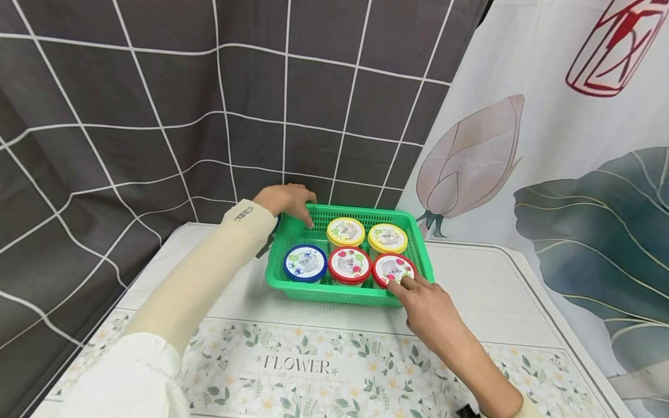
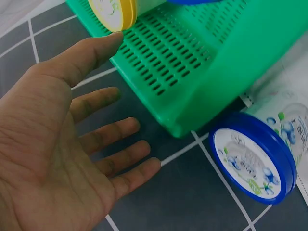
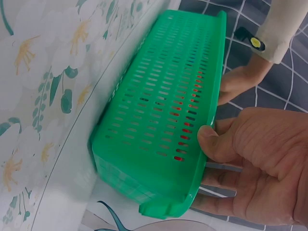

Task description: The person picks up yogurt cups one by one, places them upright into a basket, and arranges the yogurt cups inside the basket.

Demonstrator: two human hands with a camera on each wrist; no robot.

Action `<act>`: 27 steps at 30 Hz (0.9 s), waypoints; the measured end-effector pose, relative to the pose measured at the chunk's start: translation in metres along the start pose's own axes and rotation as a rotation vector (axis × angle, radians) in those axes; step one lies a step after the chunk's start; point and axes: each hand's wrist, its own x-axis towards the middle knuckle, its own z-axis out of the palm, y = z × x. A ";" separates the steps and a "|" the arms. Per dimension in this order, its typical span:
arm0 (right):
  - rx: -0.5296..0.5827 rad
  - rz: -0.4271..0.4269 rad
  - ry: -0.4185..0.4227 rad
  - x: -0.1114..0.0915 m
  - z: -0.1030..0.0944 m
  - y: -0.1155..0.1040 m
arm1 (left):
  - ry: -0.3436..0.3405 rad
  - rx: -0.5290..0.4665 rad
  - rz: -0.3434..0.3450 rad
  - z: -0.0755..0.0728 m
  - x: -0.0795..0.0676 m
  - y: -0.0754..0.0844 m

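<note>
A green plastic basket holds several lidded cups: two yellow-lidded cups behind, with a blue-lidded cup and two red-lidded cups in front. My left hand is at the basket's back left corner, its fingers spread and holding nothing. In the left wrist view its thumb reaches toward the rim while the other fingers stay outside. At the front right corner, my right hand grips the basket's rim, thumb outside and fingers over the inner side, by a red lid. Another blue-lidded cup lies outside the basket, mostly hidden by my left arm in the head view.
The basket rests on a table covered by a white floral cloth with the word FLOWER. Behind it hangs a dark curtain with a white grid. A pale curtain with large plant prints hangs at the right.
</note>
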 end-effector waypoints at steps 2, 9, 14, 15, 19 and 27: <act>0.002 0.002 -0.004 0.000 0.000 0.000 | 0.013 0.007 0.006 -0.001 -0.002 -0.004; 0.000 0.001 0.001 0.000 0.000 -0.001 | 0.019 -0.004 0.001 -0.005 -0.010 -0.013; -0.002 -0.002 0.005 0.001 0.000 0.000 | -0.003 -0.008 -0.005 -0.008 -0.014 -0.017; -0.001 -0.002 0.006 0.000 0.000 0.000 | -0.005 -0.008 -0.004 -0.008 -0.014 -0.017; -0.001 -0.002 0.009 0.000 0.000 0.000 | -0.021 -0.004 -0.018 -0.009 -0.015 -0.022; -0.001 0.002 -0.006 0.000 -0.001 -0.001 | -0.061 -0.014 -0.067 -0.008 -0.021 -0.032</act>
